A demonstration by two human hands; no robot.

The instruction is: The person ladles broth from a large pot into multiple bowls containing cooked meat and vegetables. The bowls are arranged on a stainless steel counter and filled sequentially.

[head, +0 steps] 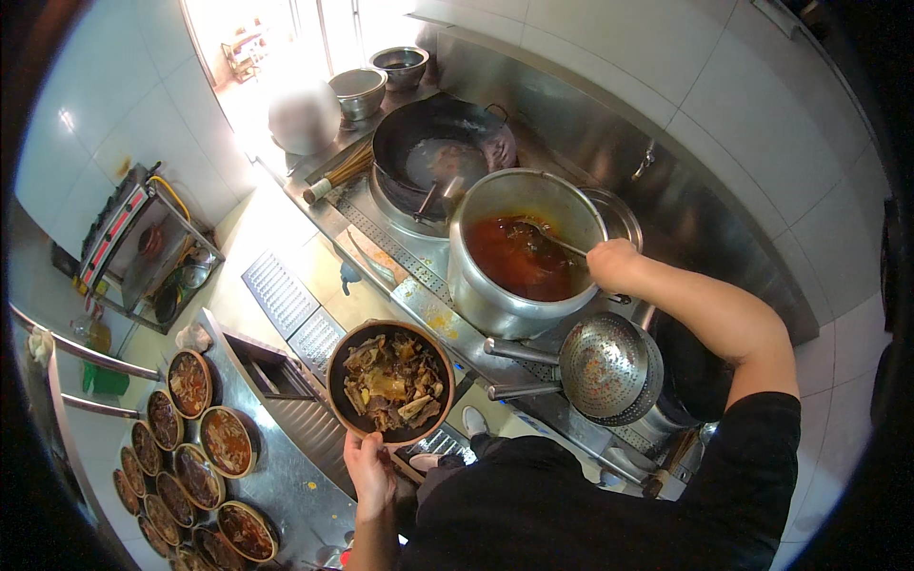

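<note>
My right hand point(615, 265) grips the handle of a metal ladle point(560, 243), whose bowl dips into reddish-brown broth point(500, 260) in a large aluminium pot point(478, 314). The ladle's bowl is partly hidden by the broth. With my left hand point(371, 467) I hold a round clay bowl point(450, 385) by its near rim, thumb on the edge. Cooked meat pieces point(393, 378) fill that bowl, which is held over the gap between stove and counter, left of the pot.
Perforated strainers point(603, 364) lie right of the pot. Beyond it stand a black wok point(400, 143), a bamboo brush point(339, 175) and steel bowls point(360, 100). Several filled clay bowls point(228, 441) crowd the steel counter point(293, 457) at left. A gas burner stand point(118, 232) stands by the wall.
</note>
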